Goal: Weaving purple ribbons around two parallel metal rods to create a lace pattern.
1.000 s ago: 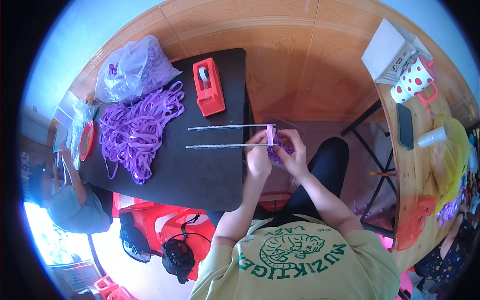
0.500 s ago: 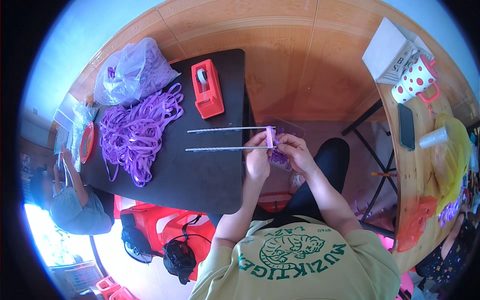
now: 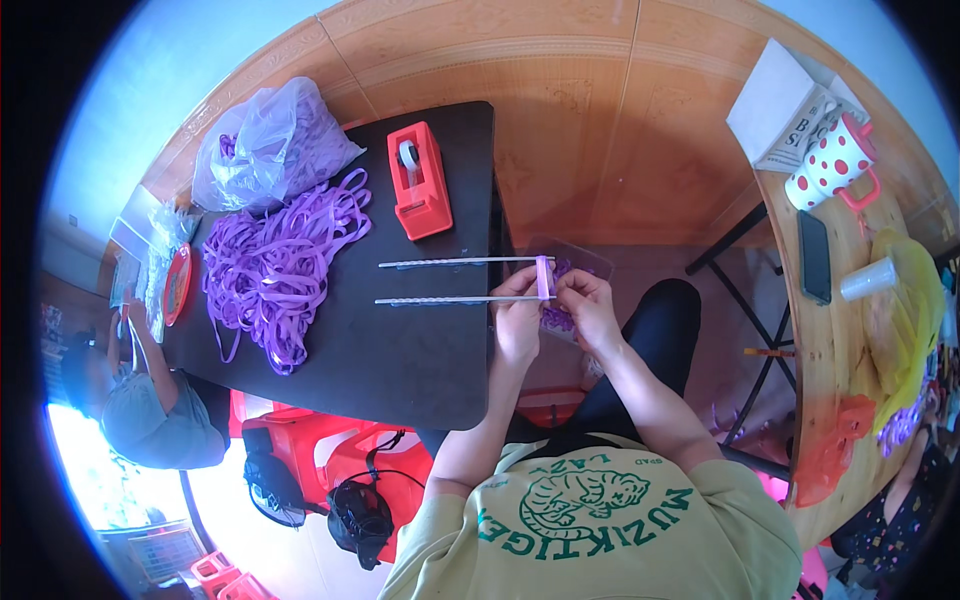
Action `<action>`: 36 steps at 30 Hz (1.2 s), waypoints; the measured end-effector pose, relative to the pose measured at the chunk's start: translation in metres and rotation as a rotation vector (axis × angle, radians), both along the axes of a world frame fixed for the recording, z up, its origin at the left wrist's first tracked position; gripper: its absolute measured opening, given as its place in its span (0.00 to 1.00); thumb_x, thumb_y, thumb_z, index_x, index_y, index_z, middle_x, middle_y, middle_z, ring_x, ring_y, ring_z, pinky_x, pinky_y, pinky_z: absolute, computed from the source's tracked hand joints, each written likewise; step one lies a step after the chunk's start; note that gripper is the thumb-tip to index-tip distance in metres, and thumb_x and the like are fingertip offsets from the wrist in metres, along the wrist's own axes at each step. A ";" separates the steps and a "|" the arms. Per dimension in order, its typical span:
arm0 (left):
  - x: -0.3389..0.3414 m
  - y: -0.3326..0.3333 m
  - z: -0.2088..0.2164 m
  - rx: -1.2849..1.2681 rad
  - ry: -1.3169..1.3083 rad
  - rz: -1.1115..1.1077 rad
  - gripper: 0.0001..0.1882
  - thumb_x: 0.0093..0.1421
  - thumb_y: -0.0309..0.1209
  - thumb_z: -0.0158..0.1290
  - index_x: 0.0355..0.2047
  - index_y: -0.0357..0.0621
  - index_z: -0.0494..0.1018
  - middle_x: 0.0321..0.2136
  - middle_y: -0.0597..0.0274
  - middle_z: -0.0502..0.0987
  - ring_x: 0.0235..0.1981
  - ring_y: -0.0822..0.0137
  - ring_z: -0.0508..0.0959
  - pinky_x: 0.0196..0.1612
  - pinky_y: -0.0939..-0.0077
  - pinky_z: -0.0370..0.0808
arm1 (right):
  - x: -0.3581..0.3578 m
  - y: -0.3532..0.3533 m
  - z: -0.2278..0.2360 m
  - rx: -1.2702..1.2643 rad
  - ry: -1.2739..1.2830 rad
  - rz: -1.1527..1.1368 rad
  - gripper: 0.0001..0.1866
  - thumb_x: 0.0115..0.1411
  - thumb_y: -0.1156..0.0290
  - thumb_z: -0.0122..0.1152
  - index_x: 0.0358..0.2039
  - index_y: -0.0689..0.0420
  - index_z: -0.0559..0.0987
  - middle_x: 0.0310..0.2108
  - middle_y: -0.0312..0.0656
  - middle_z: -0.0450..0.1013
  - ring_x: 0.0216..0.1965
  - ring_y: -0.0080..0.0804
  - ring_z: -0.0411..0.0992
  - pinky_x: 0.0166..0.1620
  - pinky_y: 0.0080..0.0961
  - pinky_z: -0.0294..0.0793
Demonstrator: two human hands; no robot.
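Note:
Two thin metal rods, a far rod [image 3: 440,262] and a near rod [image 3: 430,300], lie side by side and stick out past the right edge of the black table [image 3: 400,365]. A band of purple ribbon [image 3: 544,278] is looped across both near their tips. My left hand [image 3: 517,322] is closed in a pinch at the ribbon's left side, by the near rod. On the other side my right hand [image 3: 592,312] pinches at the same ribbon, its fingertips close together. Below my hands is a clear plastic bin [image 3: 600,262] with purple ribbon pieces in it, partly covered by them.
A heap of purple ribbon [image 3: 270,270] and a stuffed plastic bag [image 3: 275,145] lie left, beside a red tape dispenser [image 3: 421,182]. The wooden table [image 3: 820,400] at right bears a phone [image 3: 814,257] and dotted cup [image 3: 832,165]. Another person [image 3: 160,415] sits far left.
Both hands stay at the ribbon on the rods, with only a slight shift of the fingers. The whole view has moved a little.

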State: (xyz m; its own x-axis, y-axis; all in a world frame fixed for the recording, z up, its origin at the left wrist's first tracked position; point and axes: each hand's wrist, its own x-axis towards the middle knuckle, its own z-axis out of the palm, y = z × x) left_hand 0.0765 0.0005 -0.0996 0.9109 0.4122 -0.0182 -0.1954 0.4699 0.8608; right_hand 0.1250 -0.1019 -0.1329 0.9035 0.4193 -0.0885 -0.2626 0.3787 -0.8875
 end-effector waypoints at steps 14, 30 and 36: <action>-0.006 0.000 -0.014 0.012 -0.028 0.120 0.09 0.57 0.21 0.51 0.39 0.35 0.76 0.34 0.60 0.78 0.34 0.73 0.75 0.38 0.83 0.68 | -0.020 -0.003 0.011 0.006 -0.079 0.037 0.03 0.54 0.82 0.53 0.25 0.62 0.75 0.24 0.33 0.71 0.28 0.16 0.68 0.34 0.13 0.67; -0.044 -0.017 0.008 -0.230 0.062 0.084 0.05 0.59 0.21 0.53 0.35 0.38 0.76 0.31 0.58 0.78 0.33 0.69 0.77 0.40 0.79 0.73 | -0.051 -0.032 0.019 -0.073 -0.075 0.159 0.03 0.59 0.77 0.56 0.30 0.63 0.76 0.27 0.34 0.74 0.31 0.16 0.70 0.38 0.14 0.68; -0.044 -0.020 0.009 -0.306 0.081 0.114 0.06 0.57 0.20 0.54 0.35 0.38 0.77 0.30 0.58 0.79 0.31 0.69 0.77 0.40 0.78 0.73 | -0.047 -0.041 0.023 -0.138 -0.101 0.124 0.02 0.58 0.78 0.57 0.30 0.62 0.76 0.26 0.32 0.72 0.29 0.13 0.68 0.34 0.11 0.65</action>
State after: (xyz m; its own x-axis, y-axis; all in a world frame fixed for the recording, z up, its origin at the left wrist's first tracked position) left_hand 0.0327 -0.0197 -0.0901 0.8495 0.4760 -0.2274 -0.1984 0.6877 0.6984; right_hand 0.0782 -0.1427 -0.1095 0.8529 0.5180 -0.0641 -0.2068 0.2225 -0.9528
